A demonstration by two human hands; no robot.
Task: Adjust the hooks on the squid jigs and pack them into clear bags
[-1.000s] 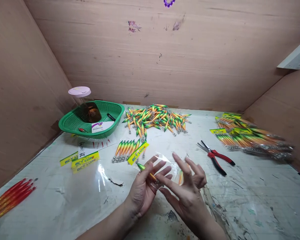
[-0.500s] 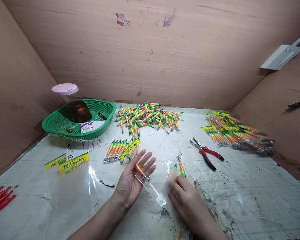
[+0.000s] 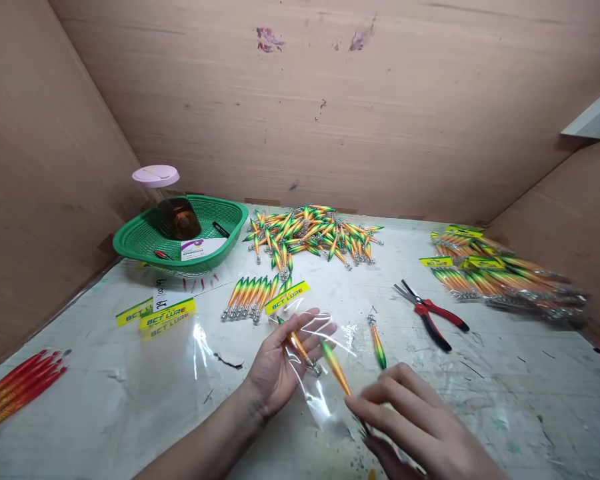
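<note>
My left hand (image 3: 280, 367) is palm up, its thumb over a clear plastic bag with a yellow BCT LURE header (image 3: 287, 298). An orange and green lure (image 3: 300, 347) lies in that bag across the palm. My right hand (image 3: 410, 413) pinches another orange and green lure (image 3: 336, 368) by its hook end, its green tip pointing at the bag. One more lure (image 3: 377, 341) lies on the table just beyond my right hand. Left of the bag, several lures (image 3: 250, 297) lie in a row.
Behind is a heap of lures (image 3: 305, 233). A green basket (image 3: 225, 257) holding a pink-lidded container stands back left. Red-handled pliers (image 3: 433, 317) and bagged lures (image 3: 500, 273) are on the right. Empty header bags (image 3: 167, 317) and red lures (image 3: 23, 387) lie left.
My right hand has moved off the bag's lower end and now holds a lure out beside it. The bag has shifted slightly over my left palm. The whole view has shifted a little.
</note>
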